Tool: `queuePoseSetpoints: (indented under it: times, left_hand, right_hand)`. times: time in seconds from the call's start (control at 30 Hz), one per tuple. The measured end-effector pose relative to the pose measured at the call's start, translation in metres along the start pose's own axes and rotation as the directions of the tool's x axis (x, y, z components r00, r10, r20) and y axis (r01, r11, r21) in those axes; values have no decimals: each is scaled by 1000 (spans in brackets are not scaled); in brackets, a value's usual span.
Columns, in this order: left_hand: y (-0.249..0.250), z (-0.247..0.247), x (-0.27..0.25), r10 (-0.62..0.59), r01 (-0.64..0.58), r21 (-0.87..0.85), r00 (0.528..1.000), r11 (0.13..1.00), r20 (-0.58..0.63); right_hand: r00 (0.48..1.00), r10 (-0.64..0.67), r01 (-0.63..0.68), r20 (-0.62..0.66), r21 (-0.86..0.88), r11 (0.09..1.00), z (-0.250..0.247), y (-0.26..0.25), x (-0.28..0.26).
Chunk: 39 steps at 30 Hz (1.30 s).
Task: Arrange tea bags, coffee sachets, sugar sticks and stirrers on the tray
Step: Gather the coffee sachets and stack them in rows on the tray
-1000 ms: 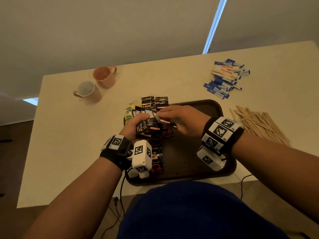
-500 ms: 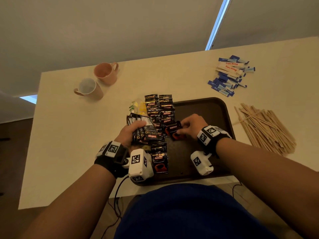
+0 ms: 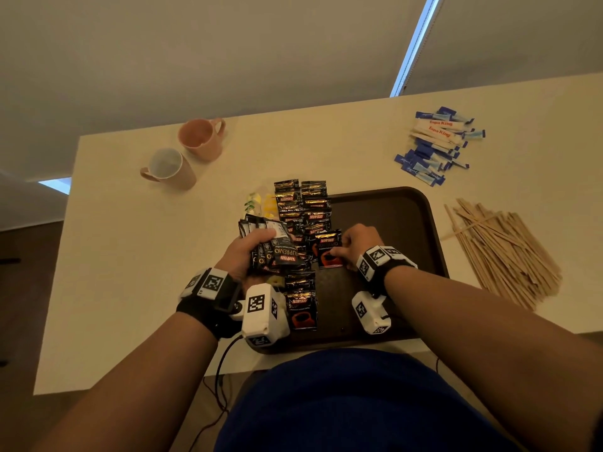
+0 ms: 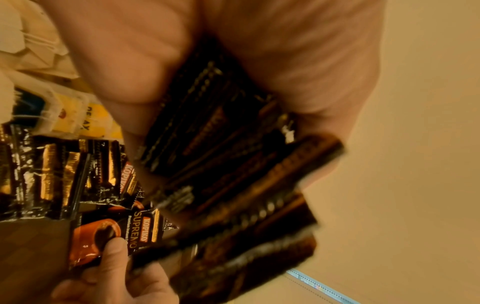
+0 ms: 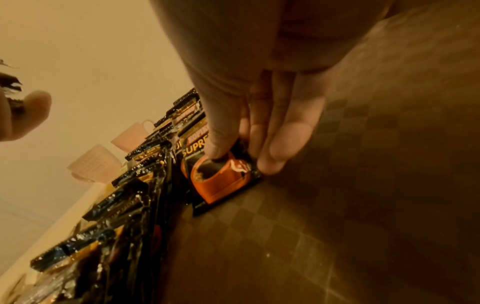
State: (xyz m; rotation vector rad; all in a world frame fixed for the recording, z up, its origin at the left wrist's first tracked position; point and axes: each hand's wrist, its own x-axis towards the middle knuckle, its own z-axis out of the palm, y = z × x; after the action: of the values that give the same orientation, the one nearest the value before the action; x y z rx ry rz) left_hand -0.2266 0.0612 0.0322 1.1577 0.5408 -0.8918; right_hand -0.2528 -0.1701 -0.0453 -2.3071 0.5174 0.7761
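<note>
A dark brown tray (image 3: 398, 210) lies at the table's near edge. Rows of black coffee sachets (image 3: 301, 203) run along its left side, overlapping. My left hand (image 3: 248, 252) grips a fanned stack of coffee sachets (image 3: 277, 252) (image 4: 233, 185) above the tray's left edge. My right hand (image 3: 355, 246) pinches one coffee sachet (image 3: 328, 249) (image 5: 221, 176) with thumb on top, holding it low on the tray floor beside the rows. Tea bags (image 3: 259, 203) (image 4: 67, 115) lie left of the rows. Sugar sticks (image 3: 437, 145) and wooden stirrers (image 3: 502, 249) lie on the table, off the tray.
Two pink mugs (image 3: 202, 138) (image 3: 168, 168) stand at the table's (image 3: 130, 256) far left. The tray's right half is bare brown surface. A cable (image 3: 222, 363) hangs from the left wrist camera over the near table edge.
My right hand took one sachet from the stack in my left hand and brought it down onto the tray beside the rows. The left hand stayed with its stack.
</note>
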Motion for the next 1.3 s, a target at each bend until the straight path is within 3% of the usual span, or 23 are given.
queuePoseSetpoints:
  times: [0.53,0.63,0.7,0.83,0.9,1.07,1.13,1.2,1.3]
  left_hand:
    - [-3,-5,4,4,-3,-31,1000,1000,25]
    - [-3,-5,6,-1,1,-28,1000,1000,12]
    - [-2,-4,6,-3,3,-28,1000,1000,25]
    - [2,0,5,-9,10,-22,998,1000,61]
    - [3,3,4,-8,11,-24,996,1000,93]
    - [4,6,2,-12,16,-23,989,1000,148]
    - [6,5,2,-6,9,-20,991,1000,132]
    - [8,1,4,-1,0,9,995,1000,104]
    - [9,-1,3,18,-21,30,997,999,82]
  right_hand:
    - [999,-6,6,-42,-2,1000,-7,0,-3]
    - [989,-102,96,-110,-65,993,-19,-1,-12]
    - [943,-279,275,-180,-47,960,-26,-9,-23]
    - [718,-664,656,-208,-113,746,-35,-36,-46]
    - [637,-752,729,-167,-185,659,-34,-44,-49]
    - [522,-831,793,-191,-250,555,-30,-49,-51]
    - [518,-831,796,-203,-242,555,-31,-46,-51]
    - [557,-793,776,-247,-183,603,-33,-43,-52]
    - [737,-568,618,-367,26,786,-41,-33,-54]
